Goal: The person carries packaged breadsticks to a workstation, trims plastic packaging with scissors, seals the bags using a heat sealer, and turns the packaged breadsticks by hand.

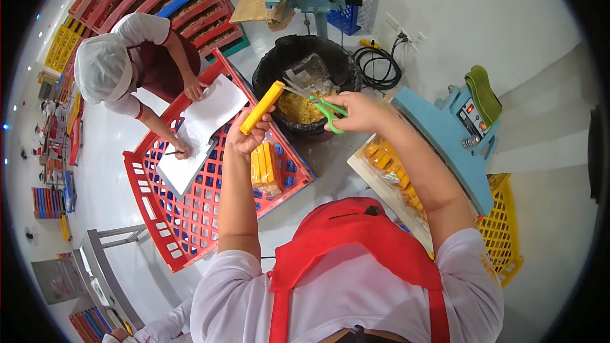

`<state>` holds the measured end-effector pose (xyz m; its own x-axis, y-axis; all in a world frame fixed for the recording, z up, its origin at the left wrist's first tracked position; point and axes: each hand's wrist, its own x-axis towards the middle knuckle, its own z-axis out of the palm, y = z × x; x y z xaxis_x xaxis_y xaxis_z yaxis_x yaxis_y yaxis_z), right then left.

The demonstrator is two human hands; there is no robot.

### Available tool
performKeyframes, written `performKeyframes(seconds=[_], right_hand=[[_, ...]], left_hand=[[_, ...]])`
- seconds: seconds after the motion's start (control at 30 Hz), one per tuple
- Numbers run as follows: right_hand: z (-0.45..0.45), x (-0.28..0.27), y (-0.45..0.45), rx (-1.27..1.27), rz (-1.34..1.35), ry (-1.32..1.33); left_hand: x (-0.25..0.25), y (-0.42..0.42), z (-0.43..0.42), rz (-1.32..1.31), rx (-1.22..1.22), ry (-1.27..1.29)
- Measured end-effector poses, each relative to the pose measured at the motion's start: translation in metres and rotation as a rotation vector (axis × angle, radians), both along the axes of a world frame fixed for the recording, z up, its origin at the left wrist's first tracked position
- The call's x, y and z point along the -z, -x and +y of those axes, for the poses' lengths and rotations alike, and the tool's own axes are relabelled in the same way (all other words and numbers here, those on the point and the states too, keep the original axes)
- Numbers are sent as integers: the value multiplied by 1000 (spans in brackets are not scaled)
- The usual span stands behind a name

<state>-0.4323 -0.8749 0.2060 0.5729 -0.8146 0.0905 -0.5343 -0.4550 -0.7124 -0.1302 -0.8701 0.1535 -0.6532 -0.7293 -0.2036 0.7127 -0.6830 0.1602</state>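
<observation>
My left hand [244, 134] is closed around a slim, yellow, bar-shaped pack [262, 108], which points up and to the right. In my right hand [357, 111] are scissors [329, 114] with green handles, my fingers at the loops. The scissor blades reach to the upper end of the yellow pack; whether they touch it I cannot tell. Beneath them stands a round bin lined with a black bag [262, 73], holding yellow scraps [298, 109] and clear plastic. Just below my left hand, wrapped yellow packs [265, 166] lie in a red crate [184, 228].
Across the red crate a co-worker [108, 70] writes on white paper [184, 159] with a pen. To my right is a blue sealing machine [438, 133], beside a box of yellow packs [397, 174] and a yellow crate [505, 228]. A coiled black cable [381, 67] lies behind the bin.
</observation>
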Motion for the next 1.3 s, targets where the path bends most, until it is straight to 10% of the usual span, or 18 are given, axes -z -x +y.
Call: performKeyframes(seconds=[0.3, 0.4, 0.77, 1.3], right_hand=[[-1, 15, -1, 140, -301, -555], [10, -13, 0, 180, -333, -462], [59, -24, -35, 150, -767, -836], [46, -6, -23, 215, -666, -749]], left_hand=[[7, 8, 0, 15, 16, 49], [-4, 14, 9, -638, -129, 414], [1, 44, 18, -1632, -514, 963], [1, 47, 26, -1808, -726, 1086]])
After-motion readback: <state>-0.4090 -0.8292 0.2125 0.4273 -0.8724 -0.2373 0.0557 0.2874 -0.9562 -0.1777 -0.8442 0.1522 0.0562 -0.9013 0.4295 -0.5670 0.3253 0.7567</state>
